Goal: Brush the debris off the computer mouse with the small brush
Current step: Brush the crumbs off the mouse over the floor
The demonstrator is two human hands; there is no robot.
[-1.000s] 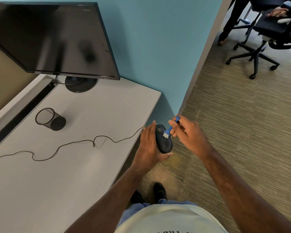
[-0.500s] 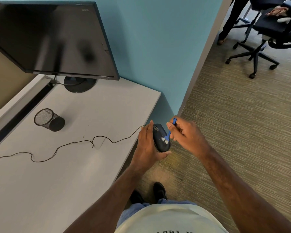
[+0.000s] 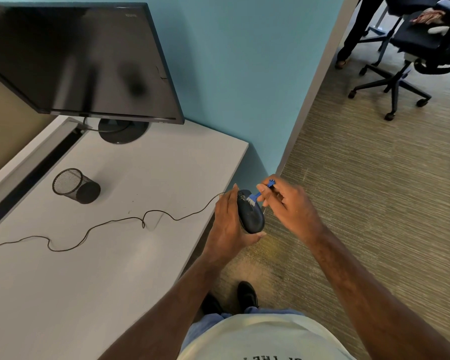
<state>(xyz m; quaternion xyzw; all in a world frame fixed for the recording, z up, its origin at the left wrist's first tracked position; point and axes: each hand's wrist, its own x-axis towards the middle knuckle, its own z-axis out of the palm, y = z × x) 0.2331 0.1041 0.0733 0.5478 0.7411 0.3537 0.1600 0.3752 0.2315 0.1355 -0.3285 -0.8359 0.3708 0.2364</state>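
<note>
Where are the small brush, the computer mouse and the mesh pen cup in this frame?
small brush [image 3: 256, 195]: head view, on the blue handle near the bristles.
computer mouse [image 3: 252, 216]: head view, on its dark top shell.
mesh pen cup [image 3: 85, 189]: head view, on its side wall.

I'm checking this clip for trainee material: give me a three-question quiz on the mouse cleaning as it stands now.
1. True or false: the computer mouse lies on the desk.
2. Which hand holds the small brush? A) left hand B) right hand
3. Fill in: the brush's white bristles touch the mouse near its ___ end.

Key:
1. False: the left hand holds it past the desk edge, over the carpet.
2. B
3. cable
</note>
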